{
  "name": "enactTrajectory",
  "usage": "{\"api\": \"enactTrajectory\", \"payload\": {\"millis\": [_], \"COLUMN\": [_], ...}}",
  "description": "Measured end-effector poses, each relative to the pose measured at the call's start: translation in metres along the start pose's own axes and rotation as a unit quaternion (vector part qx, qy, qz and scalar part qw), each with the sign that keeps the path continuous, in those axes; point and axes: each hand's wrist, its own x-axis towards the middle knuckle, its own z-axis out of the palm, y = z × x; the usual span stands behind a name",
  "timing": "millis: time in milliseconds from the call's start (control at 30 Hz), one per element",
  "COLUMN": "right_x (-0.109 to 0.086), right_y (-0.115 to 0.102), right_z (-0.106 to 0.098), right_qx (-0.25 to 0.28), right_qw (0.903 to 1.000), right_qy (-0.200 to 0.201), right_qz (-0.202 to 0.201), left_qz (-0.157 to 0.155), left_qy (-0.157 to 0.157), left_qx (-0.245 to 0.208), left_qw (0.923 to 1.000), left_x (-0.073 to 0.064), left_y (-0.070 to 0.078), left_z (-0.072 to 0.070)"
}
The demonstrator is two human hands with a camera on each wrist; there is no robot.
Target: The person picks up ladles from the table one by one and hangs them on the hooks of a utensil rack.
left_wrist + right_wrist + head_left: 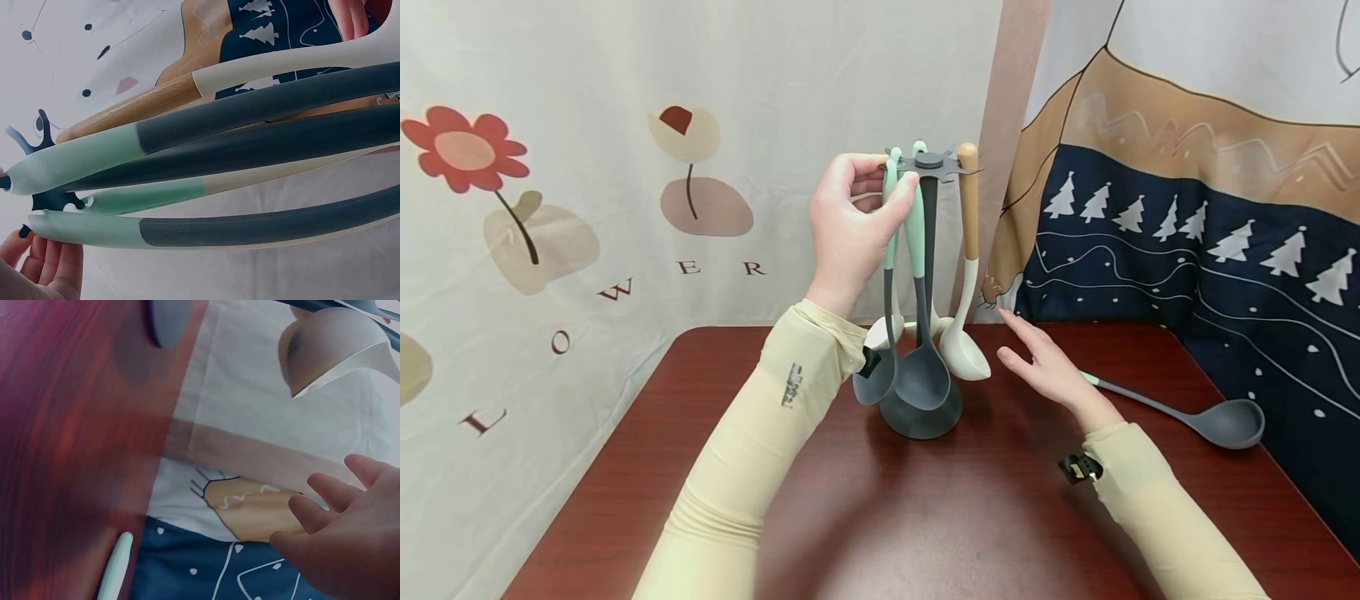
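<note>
A dark utensil stand (929, 160) with a hooked top and round base (917, 425) stands upright, utensils hanging round it. High on its left side my left hand (848, 229) pinches the top of a mint-handled grey ladle (877, 382) beside the hook. In the left wrist view, its fingers (53, 269) lie against that mint handle end. Another mint-handled grey ladle (923, 382) hangs in front, and a white ladle with a wooden handle (967, 208) on the right. My right hand (1045, 367) holds nothing; its fingers reach loosely forward over the table, right of the stand.
On the right of the brown table (992, 517) lies a loose grey ladle (1228, 423), its mint handle (115, 569) pointing toward the right hand. More pale utensil heads (880, 333) hang behind the stand's post. Printed cloth (1150, 250) hangs along the table's back and right.
</note>
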Motion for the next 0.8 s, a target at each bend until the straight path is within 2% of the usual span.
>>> {"api": "enactTrajectory", "payload": {"millis": [167, 800], "right_x": [-0.005, -0.021], "right_y": [0.007, 0.031], "right_z": [0.000, -0.010], "right_qx": [-0.003, -0.077], "right_qw": [0.9999, 0.9962], "right_qy": [-0.008, -0.020], "right_qz": [0.011, 0.035], "left_qz": [0.004, 0.001], "left_qy": [0.000, 0.001], "left_qx": [0.000, 0.001], "left_qw": [1.0000, 1.0000], "left_x": [0.000, 0.000], "left_y": [-0.001, 0.000], "left_z": [0.000, 0.001]}}
